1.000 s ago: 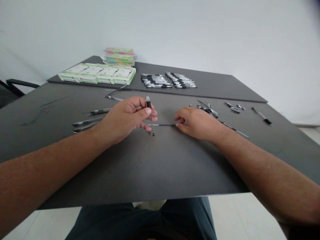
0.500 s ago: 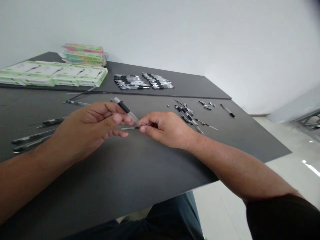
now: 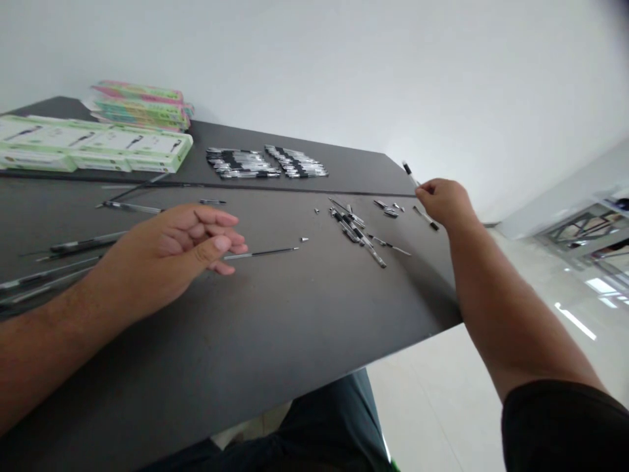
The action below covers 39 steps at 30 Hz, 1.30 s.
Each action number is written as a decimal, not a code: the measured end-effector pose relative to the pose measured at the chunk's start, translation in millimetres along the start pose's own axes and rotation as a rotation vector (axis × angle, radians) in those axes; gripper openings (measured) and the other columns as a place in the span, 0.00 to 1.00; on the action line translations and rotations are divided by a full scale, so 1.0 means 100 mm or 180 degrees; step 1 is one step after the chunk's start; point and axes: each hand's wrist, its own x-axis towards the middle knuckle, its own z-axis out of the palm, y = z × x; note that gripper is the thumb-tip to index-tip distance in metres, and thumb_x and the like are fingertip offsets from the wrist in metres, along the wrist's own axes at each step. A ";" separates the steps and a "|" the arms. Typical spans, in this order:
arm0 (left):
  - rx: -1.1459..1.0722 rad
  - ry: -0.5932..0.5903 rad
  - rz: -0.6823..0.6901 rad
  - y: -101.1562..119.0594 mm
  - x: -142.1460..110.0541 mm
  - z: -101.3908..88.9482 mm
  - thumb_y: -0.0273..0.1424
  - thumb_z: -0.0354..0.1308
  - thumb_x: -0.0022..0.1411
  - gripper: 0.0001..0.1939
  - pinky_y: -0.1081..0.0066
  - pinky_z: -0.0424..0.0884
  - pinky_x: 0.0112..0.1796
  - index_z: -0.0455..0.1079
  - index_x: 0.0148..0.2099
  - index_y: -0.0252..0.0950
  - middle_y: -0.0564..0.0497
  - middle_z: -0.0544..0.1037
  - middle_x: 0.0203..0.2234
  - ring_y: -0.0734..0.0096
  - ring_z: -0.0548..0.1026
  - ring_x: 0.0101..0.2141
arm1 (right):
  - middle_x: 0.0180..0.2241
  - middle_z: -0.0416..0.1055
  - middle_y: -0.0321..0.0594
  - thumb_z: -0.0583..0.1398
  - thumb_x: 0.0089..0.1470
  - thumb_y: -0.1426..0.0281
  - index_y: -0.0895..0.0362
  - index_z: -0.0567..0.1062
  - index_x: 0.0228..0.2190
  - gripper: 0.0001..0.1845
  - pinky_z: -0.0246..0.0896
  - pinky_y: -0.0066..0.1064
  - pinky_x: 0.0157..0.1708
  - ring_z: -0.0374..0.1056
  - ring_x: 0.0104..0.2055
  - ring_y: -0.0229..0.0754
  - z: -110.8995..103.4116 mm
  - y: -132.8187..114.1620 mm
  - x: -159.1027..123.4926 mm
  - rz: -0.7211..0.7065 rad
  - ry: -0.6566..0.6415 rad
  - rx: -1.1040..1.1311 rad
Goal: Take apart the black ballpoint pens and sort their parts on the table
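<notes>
My left hand (image 3: pixel 171 248) rests open above the dark grey table (image 3: pixel 275 314), holding nothing. Just past its fingertips lies a thin pen refill (image 3: pixel 260 253), with a tiny metal tip (image 3: pixel 304 239) beyond it. My right hand (image 3: pixel 445 202) is at the table's far right, its fingers shut on a black-and-clear pen barrel (image 3: pixel 410 173). Beneath that hand, a black-tipped pen (image 3: pixel 426 217) lies partly hidden. A loose pile of pen parts (image 3: pixel 354 228) sits left of my right hand.
Several pens (image 3: pixel 83 244) lie at the left. Two rows of pens (image 3: pixel 243 164) sit on a raised dark board (image 3: pixel 354 172) behind a seam. Beside them are green-and-white boxes (image 3: pixel 93 144) and a stack of colourful packets (image 3: pixel 142 108). The table's near edge drops to a pale floor.
The pen barrel has passed from my left hand to my right, which moved far right. My left hand opened, the refill now lies on the table, and the view swung left.
</notes>
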 end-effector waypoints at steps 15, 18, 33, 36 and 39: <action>0.0354 -0.0207 -0.0025 -0.01 0.03 -0.03 0.56 0.79 0.53 0.28 0.61 0.91 0.31 0.78 0.45 0.42 0.46 0.91 0.34 0.50 0.92 0.38 | 0.43 0.91 0.53 0.69 0.62 0.66 0.53 0.93 0.41 0.11 0.73 0.39 0.42 0.85 0.46 0.56 0.57 0.81 0.00 0.0384 -0.0572 -0.0451; 0.0345 -0.0206 -0.0023 0.00 0.02 -0.03 0.56 0.79 0.53 0.28 0.61 0.91 0.31 0.79 0.44 0.43 0.45 0.91 0.34 0.49 0.92 0.38 | 0.43 0.90 0.55 0.69 0.63 0.68 0.54 0.94 0.39 0.10 0.71 0.40 0.41 0.85 0.45 0.57 0.55 0.84 -0.02 0.0461 -0.0566 -0.0423; 0.0359 -0.0289 0.0000 -0.04 0.01 -0.03 0.52 0.78 0.57 0.26 0.63 0.90 0.31 0.78 0.47 0.41 0.44 0.91 0.36 0.49 0.92 0.42 | 0.53 0.88 0.63 0.63 0.72 0.66 0.61 0.88 0.53 0.18 0.70 0.43 0.51 0.82 0.54 0.61 0.35 0.42 -0.16 0.0398 -0.0059 0.0076; 0.0340 -0.0320 0.0027 -0.05 0.01 -0.04 0.50 0.77 0.58 0.24 0.63 0.90 0.32 0.78 0.48 0.41 0.44 0.91 0.36 0.51 0.92 0.42 | 0.52 0.88 0.59 0.62 0.73 0.64 0.59 0.88 0.53 0.18 0.71 0.42 0.52 0.82 0.54 0.59 0.20 0.18 -0.11 0.0181 -0.0005 0.0206; 0.0305 -0.0348 0.0042 -0.06 0.00 -0.04 0.46 0.76 0.60 0.21 0.64 0.90 0.33 0.78 0.49 0.40 0.44 0.91 0.37 0.53 0.91 0.42 | 0.50 0.88 0.55 0.63 0.71 0.65 0.57 0.88 0.51 0.15 0.71 0.43 0.51 0.82 0.52 0.58 -0.03 -0.12 -0.07 -0.0130 0.0215 0.0427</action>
